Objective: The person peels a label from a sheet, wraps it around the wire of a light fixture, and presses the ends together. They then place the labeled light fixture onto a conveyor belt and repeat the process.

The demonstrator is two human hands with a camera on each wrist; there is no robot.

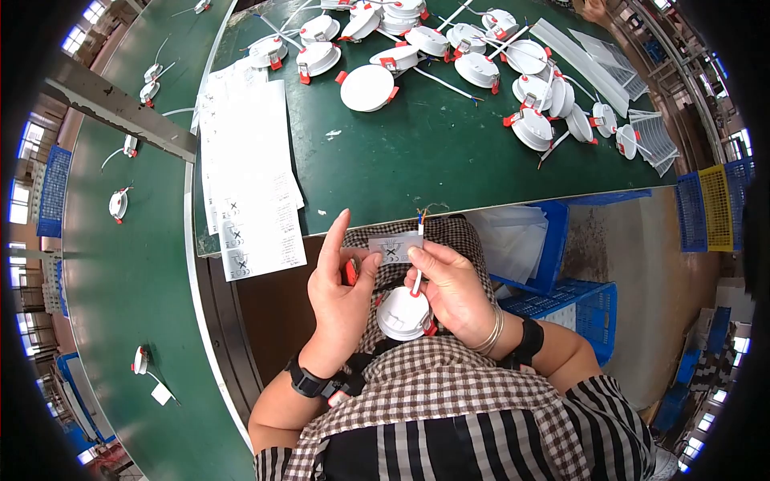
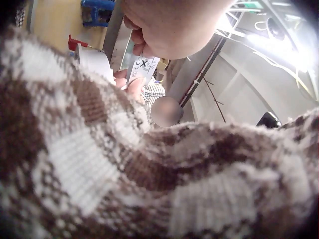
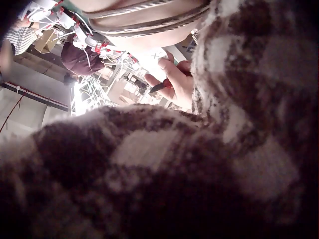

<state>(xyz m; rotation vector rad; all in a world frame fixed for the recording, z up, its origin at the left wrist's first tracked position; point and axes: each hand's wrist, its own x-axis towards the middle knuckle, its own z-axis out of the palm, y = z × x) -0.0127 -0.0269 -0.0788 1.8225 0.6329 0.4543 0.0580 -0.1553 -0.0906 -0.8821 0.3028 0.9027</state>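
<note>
In the head view, a printed silver label (image 1: 393,249) is stretched between both hands above the lap. My left hand (image 1: 335,293) pinches its left end, thumb in front, with the index finger pointing up. Tucked in that hand is a small red-handled tool (image 1: 351,271); its dark tip (image 3: 158,88) shows in the right wrist view. My right hand (image 1: 457,293) pinches the label's right end against a white cable (image 1: 417,282). Below hangs a round white downlight (image 1: 403,313) with red clips, attached to that cable. Bare blue and brown wire ends (image 1: 422,215) stick up above the label.
Many white downlights (image 1: 369,87) lie across the green table (image 1: 361,160). Label sheets (image 1: 253,176) overhang its front edge at left. Spaced downlights sit on a green conveyor belt (image 1: 160,289). Blue crates (image 1: 589,309) stand at right. A checked apron (image 2: 84,149) fills much of both wrist views.
</note>
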